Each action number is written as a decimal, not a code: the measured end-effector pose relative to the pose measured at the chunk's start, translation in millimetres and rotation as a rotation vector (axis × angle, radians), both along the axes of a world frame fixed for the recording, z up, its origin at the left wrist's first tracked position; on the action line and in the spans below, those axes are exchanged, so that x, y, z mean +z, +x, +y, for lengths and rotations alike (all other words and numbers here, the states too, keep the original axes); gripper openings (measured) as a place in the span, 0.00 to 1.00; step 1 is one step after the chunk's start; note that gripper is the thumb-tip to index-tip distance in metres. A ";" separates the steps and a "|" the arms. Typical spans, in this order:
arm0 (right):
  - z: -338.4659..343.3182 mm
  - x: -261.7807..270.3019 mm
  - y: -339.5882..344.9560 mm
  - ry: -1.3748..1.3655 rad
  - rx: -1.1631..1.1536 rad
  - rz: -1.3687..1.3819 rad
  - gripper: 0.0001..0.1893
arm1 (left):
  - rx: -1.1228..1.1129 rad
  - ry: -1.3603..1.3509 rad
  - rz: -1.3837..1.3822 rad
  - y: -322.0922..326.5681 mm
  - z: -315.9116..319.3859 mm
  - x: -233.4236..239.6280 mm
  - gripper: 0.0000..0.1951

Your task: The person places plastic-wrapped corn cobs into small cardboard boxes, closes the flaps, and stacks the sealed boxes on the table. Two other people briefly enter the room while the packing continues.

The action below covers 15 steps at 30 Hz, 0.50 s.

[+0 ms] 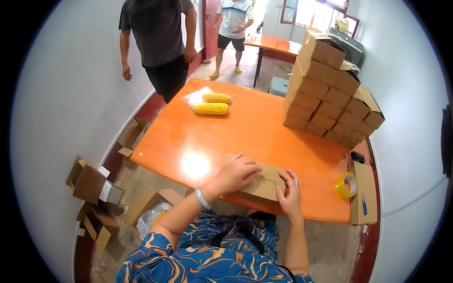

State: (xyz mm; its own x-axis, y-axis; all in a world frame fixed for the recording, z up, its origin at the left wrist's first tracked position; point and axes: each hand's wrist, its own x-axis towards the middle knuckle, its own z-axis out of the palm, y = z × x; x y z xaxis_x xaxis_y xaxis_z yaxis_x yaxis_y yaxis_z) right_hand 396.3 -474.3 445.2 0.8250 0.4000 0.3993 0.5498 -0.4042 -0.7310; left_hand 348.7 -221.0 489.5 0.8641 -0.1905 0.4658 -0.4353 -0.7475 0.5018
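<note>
A small piece of folded cardboard (pixel 266 178) lies at the near edge of the orange table (pixel 247 132). Resting over its left part is my left hand (pixel 240 172), fingers together and bent; whether it grips the cardboard is unclear. My right hand (pixel 289 191) touches the right end with thumb and fingers spread along it. Two yellow corn cobs (pixel 211 108) lie beside clear plastic wrap (pixel 199 97) farther back on the left. To the right are a roll of yellow tape (pixel 346 186), flat stacked cardboard (pixel 366 192) and a blue utility knife (pixel 364 204) on that stack.
Many cardboard boxes (pixel 324 95) are piled at the table's back right. Opened cartons (pixel 90 182) stand on the floor at left, and one with plastic bags (pixel 141 205) is near my left arm. Two people (pixel 155 35) stand beyond the table. A black object (pixel 357 157) lies at right.
</note>
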 end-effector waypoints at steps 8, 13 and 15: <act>3.2 -2.3 -1.7 0.024 0.012 0.039 0.22 | 0.090 -0.138 0.010 5.0 -0.1 2.8 0.06; 0.9 -14.3 1.9 0.105 0.045 0.060 0.22 | 0.114 -0.362 0.105 16.8 -2.2 6.0 0.08; 2.2 -18.6 6.5 0.112 0.067 0.075 0.21 | 0.142 -0.326 0.099 23.8 3.0 1.3 0.08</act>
State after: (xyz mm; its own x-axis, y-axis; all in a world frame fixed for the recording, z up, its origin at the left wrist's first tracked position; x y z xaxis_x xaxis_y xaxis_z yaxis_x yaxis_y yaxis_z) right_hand 402.8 -472.1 426.6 0.8271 0.4116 0.3826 0.5149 -0.2823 -0.8094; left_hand 372.5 -217.9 490.8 0.9151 0.0794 0.3954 -0.2762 -0.5911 0.7579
